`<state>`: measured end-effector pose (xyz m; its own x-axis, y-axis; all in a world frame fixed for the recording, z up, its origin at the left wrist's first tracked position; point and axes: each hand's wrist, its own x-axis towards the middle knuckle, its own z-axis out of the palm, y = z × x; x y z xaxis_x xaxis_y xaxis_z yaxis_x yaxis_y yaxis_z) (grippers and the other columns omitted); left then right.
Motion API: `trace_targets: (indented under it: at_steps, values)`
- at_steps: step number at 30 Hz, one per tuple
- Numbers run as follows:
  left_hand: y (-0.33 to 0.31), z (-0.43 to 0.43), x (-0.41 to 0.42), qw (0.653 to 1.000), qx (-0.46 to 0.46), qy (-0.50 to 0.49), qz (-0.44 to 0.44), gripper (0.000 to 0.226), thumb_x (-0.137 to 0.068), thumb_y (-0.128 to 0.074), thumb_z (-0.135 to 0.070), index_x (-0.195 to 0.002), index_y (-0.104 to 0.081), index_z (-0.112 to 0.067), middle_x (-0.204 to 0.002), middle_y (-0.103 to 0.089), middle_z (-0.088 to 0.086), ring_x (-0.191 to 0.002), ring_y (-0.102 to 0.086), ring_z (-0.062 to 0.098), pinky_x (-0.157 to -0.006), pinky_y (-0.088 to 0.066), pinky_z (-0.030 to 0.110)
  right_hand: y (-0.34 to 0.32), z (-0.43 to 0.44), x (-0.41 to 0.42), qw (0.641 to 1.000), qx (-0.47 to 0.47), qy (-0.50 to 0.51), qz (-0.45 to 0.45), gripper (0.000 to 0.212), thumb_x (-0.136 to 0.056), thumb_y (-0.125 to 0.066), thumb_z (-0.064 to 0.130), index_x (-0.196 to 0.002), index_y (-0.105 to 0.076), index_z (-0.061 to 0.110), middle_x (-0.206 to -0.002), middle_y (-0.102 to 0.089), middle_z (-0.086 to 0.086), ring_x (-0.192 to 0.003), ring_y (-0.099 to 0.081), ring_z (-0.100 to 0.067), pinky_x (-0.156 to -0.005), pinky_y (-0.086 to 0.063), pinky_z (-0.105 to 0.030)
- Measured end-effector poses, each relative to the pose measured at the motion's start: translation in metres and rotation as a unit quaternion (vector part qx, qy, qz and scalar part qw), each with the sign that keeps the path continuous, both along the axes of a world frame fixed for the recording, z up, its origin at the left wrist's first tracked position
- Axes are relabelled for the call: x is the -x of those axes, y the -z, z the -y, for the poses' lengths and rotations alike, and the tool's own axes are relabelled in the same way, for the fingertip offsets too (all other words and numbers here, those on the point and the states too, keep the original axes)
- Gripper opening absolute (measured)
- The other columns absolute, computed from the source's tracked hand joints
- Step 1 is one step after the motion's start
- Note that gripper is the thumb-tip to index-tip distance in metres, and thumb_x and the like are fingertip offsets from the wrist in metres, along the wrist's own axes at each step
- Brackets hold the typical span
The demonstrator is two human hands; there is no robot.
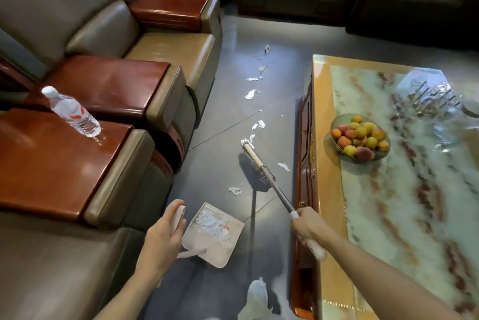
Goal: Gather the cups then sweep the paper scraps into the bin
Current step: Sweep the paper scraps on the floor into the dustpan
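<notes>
Right hand (307, 226) grips the broom (278, 191); left hand (162, 239) holds the dustpan (215, 260) handle. Recommended: short, low strokes drawing scraps (252, 94) panward.

Dim room, glare on the floor (241, 34), soft blur, edges bowed

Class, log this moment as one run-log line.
step: sweeping | left hand: holds part-filled dustpan | right hand: grips broom | floor: paper scraps lie ahead of broom
</notes>
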<state>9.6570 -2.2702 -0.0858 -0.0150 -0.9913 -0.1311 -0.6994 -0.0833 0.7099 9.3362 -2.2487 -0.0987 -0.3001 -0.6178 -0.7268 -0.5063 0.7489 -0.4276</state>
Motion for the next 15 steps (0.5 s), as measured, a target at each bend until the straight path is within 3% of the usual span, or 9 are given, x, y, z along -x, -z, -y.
trace_targets:
  at_steps: [6, 10, 15]
  values:
    - [0.007, 0.064, 0.025, 0.999, -0.036, 0.016, 0.028, 0.037, -0.093, -0.055, -0.021, -0.128, -0.045, -0.03, -0.089, -0.059, -0.008, -0.067, -0.054, 0.008, -0.067, -0.045, 0.024, 0.022, 0.075, 0.04, 0.995, -0.052, -0.029, -0.084, 0.032, -0.089, -0.045, 0.004, -0.12, -0.055, 0.001, -0.097, -0.067, -0.014, -0.074, -0.064, -0.024, -0.052, -0.049, -0.027]
    - [0.009, 0.103, 0.029, 0.998, -0.037, 0.03, 0.042, 0.033, -0.093, -0.057, -0.021, -0.12, -0.046, -0.038, -0.063, -0.054, -0.012, -0.053, -0.054, 0.005, -0.049, -0.04, 0.014, 0.054, 0.089, 0.054, 0.996, -0.056, -0.015, -0.074, 0.038, -0.094, -0.042, 0.011, -0.132, -0.04, 0.006, -0.091, -0.06, -0.01, -0.063, -0.06, -0.017, -0.043, -0.045, -0.022]
    - [0.012, 0.125, 0.034, 0.998, -0.034, 0.037, 0.024, 0.031, -0.092, -0.057, -0.018, -0.112, -0.047, -0.039, -0.06, -0.055, -0.012, -0.057, -0.056, -0.001, -0.048, -0.039, 0.01, 0.078, 0.098, 0.059, 0.992, -0.111, 0.036, -0.04, 0.048, -0.092, -0.038, 0.009, -0.138, -0.023, 0.005, -0.091, -0.058, -0.016, -0.066, -0.058, -0.023, -0.048, -0.047, -0.03]
